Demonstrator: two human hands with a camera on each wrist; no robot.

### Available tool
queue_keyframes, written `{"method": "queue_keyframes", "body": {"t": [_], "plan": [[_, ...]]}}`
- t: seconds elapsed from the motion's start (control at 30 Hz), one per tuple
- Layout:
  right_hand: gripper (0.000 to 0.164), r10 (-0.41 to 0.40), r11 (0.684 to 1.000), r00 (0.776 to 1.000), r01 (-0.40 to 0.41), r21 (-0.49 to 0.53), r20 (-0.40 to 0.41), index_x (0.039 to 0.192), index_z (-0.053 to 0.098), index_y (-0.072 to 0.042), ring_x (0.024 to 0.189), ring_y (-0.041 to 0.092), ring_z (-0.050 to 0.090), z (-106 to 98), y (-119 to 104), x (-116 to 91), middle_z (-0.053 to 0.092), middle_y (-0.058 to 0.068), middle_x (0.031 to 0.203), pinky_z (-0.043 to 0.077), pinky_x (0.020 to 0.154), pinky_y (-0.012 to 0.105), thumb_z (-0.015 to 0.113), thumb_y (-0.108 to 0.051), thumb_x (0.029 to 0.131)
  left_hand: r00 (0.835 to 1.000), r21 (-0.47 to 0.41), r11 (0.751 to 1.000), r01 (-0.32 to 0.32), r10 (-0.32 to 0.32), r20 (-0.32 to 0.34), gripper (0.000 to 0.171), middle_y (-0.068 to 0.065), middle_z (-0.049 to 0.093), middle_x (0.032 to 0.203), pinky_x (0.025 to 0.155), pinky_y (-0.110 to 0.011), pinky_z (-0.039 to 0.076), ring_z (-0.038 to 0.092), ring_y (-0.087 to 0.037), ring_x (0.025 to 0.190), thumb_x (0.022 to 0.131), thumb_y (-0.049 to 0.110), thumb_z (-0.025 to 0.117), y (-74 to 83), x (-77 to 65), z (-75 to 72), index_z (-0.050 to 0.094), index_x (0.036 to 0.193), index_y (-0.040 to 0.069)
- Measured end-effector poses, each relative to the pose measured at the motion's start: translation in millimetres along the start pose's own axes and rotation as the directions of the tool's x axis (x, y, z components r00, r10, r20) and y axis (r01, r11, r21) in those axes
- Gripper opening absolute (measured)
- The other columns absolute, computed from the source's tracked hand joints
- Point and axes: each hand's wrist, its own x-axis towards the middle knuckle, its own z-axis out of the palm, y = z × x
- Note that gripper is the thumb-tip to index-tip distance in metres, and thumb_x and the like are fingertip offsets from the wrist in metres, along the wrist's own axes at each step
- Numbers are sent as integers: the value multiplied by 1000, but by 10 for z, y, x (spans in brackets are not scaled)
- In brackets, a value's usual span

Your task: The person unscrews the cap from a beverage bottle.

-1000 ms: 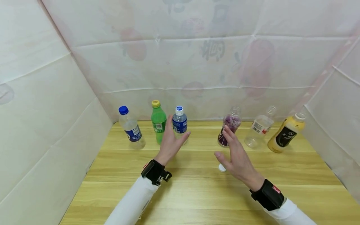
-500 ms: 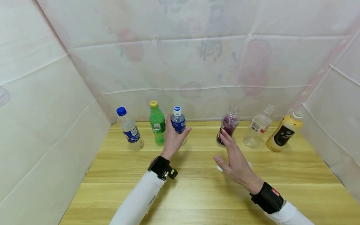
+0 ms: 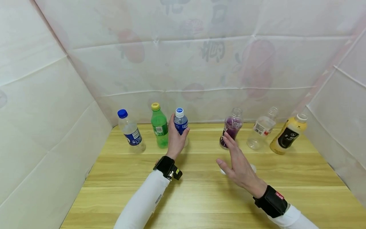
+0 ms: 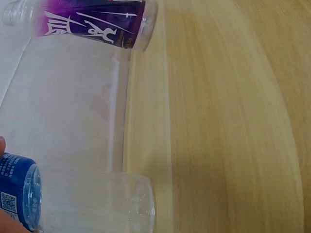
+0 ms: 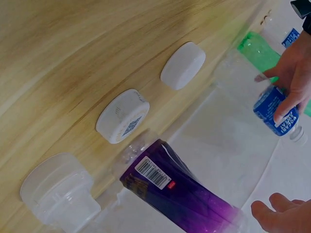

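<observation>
My left hand (image 3: pixel 176 140) grips a clear plastic bottle (image 3: pixel 181 122) with a blue label and white cap, standing upright at the table's back. In the right wrist view, the left thumb and fingers curl around its blue label (image 5: pixel 272 108). The left wrist view shows the bottle's clear lower part (image 4: pixel 92 199) on the tabletop. My right hand (image 3: pixel 241 167) hovers with extended fingers, holding nothing, in front of an uncapped purple-labelled bottle (image 3: pixel 233 125). Below the right hand lie two white caps (image 5: pixel 183 65), partly hidden by it in the head view, and a translucent stepped cap (image 5: pixel 58 187).
Left of the gripped bottle stand a green bottle (image 3: pixel 160 128) with a yellow cap and a clear bottle (image 3: pixel 132 135) with a blue cap. An uncapped clear bottle (image 3: pixel 258 135) and a yellow bottle (image 3: pixel 288 133) stand at the right. White sheeting (image 3: pixel 183 70) encloses the wooden table (image 3: pixel 200 197).
My left hand has moved slightly right, and its fingers and thumb have closed around the blue-labelled bottle. The right hand has hardly moved. The head view has shifted slightly.
</observation>
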Motion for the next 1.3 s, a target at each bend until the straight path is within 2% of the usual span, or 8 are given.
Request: {"method": "queue_keyframes", "body": {"t": [0.23, 0.47, 0.6, 0.8, 1.0, 1.13, 1.3], "plan": [[74, -24, 1000, 999, 24, 12, -37, 158, 28, 6, 149, 44, 31, 15, 13, 13, 25, 25, 166, 14, 124, 23, 48, -45, 109, 999, -21, 999, -37, 37, 10, 88, -19, 40, 158, 118, -51, 34, 42, -35, 143, 95, 11, 76, 19, -53, -23, 20, 163, 9], [71, 8, 999, 999, -6, 37, -42, 161, 27, 2, 148, 46, 31, -12, -3, 20, 25, 27, 165, 15, 122, 20, 57, -32, 106, 988, -52, 990, -127, 131, 84, 86, -21, 43, 155, 112, -55, 41, 46, -38, 139, 94, 13, 77, 218, -205, -114, 25, 162, 9], [71, 21, 999, 999, -20, 38, -33, 161, 27, 1, 149, 44, 31, -25, -10, 31, 26, 28, 165, 16, 123, 21, 60, -26, 104, 971, -17, 977, -213, 213, 111, 83, -23, 45, 150, 108, -57, 45, 49, -40, 135, 92, 11, 78, 298, -294, -166, 30, 159, 8], [72, 59, 998, 998, -59, 28, -2, 162, 26, -4, 153, 36, 28, -65, -47, 68, 24, 22, 167, 18, 124, 27, 62, -25, 103, 939, 8, 948, -317, 313, 142, 83, -23, 50, 142, 105, -58, 46, 53, -40, 129, 87, 8, 83, 348, -416, -230, 36, 156, 11], [77, 54, 998, 998, -55, -13, -22, 159, 30, 1, 152, 37, 30, -96, -102, 104, 26, 20, 167, 21, 124, 32, 65, -34, 101, 891, 20, 906, -423, 412, 192, 83, -22, 50, 139, 106, -54, 48, 54, -37, 127, 85, 3, 84, 390, -527, -251, 37, 153, 10], [79, 38, 999, 998, -39, -28, -46, 160, 31, 0, 150, 37, 34, -94, -148, 154, 31, 21, 165, 22, 124, 31, 59, -48, 103, 872, 65, 890, -452, 425, 243, 84, -22, 52, 137, 103, -53, 50, 56, -38, 125, 83, 3, 85, 441, -595, -262, 39, 152, 12], [81, -24, 998, 996, 19, -54, -86, 159, 32, 0, 142, 42, 44, -43, -191, 240, 42, 25, 158, 27, 122, 32, 48, -58, 105, 867, 152, 880, -451, 391, 309, 86, -22, 55, 133, 100, -55, 51, 59, -39, 120, 81, 7, 89, 465, -652, -252, 43, 152, 17]]}}
